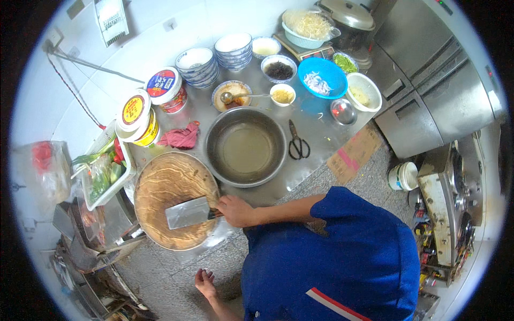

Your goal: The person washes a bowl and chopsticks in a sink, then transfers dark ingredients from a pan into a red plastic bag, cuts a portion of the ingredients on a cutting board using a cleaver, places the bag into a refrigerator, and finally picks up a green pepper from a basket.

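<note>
My right hand (237, 210) grips the dark handle of a cleaver (188, 212). The broad blade lies flat over a round wooden chopping block (172, 176), its surface worn and ridged. My left hand (205, 283) hangs low over the floor, away from the block. Its fingers are partly curled, and I cannot make out whether anything is in them. A large grey metal basin (247, 150) stands on the table beside the block, with a little cloudy liquid apparently in its bottom. Black-handled scissors (298, 140) lie to the right of the basin.
A crumpled red cloth (180, 136) and lidded tubs (134, 112) stand behind the block. Farther back are stacked bowls (234, 50), a bowl with a ladle (231, 96) and a blue basin of sliced onion (323, 78). A vegetable basket (110, 168) sits left; a stove (439, 216) is right.
</note>
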### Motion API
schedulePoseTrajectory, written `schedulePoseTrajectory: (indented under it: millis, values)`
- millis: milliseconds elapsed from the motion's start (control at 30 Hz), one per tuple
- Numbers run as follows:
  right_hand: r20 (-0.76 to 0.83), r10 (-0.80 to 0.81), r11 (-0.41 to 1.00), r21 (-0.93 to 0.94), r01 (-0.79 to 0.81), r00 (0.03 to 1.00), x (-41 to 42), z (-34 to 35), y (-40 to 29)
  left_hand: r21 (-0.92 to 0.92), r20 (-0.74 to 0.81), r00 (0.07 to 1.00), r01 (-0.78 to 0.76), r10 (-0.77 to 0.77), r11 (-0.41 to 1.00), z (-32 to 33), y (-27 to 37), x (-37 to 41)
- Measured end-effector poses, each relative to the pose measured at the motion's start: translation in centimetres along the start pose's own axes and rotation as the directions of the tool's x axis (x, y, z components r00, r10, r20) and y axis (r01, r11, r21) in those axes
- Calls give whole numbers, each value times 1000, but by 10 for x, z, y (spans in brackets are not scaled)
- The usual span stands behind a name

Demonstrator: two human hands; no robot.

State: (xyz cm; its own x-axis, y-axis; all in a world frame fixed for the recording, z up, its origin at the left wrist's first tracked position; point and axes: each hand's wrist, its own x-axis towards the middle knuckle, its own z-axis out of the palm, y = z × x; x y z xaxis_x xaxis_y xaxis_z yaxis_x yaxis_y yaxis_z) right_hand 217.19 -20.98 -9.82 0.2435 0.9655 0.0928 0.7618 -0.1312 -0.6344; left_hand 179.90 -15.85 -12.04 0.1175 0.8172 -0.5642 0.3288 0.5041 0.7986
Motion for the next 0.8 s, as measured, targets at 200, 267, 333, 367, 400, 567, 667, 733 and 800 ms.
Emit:
schedulePoseTrajectory:
  millis: [200, 267, 333, 367, 400, 567, 667, 733, 800]
  values:
    - [225, 107, 994, -39, -101, 968, 22, 14, -14, 29, 59, 998, -5, 3, 1000, -45, 53, 35]
    - [271, 162, 987, -26, -160, 949, 28, 8, -15, 153, 113, 991, 60, -78, 986, -61, 49, 52]
    - [278, 183, 982, -12, -187, 943, 35, 0, -19, 203, 139, 982, 99, -128, 974, -73, 44, 69]
    - [259, 197, 979, -5, -202, 946, 40, -4, -24, 197, 140, 979, 117, -146, 973, -78, 41, 74]
    - [256, 198, 979, -1, -205, 946, 45, -13, -32, 177, 129, 977, 147, -171, 973, -82, 34, 76]
    - [227, 296, 918, 201, -342, 928, 53, -7, -61, 375, 302, 952, -71, -49, 924, -108, 39, 144]
    - [38, 448, 811, 402, -424, 893, 44, 3, -93, 432, 266, 928, -357, 262, 828, -123, 51, 182]
    - [-14, 598, 661, 574, -484, 801, 41, 27, -104, 343, 289, 919, -362, 270, 867, -121, 81, 199]
    - [-65, 666, 576, 678, -456, 744, 43, 37, -105, 212, 270, 922, -339, 279, 916, -125, 76, 220]
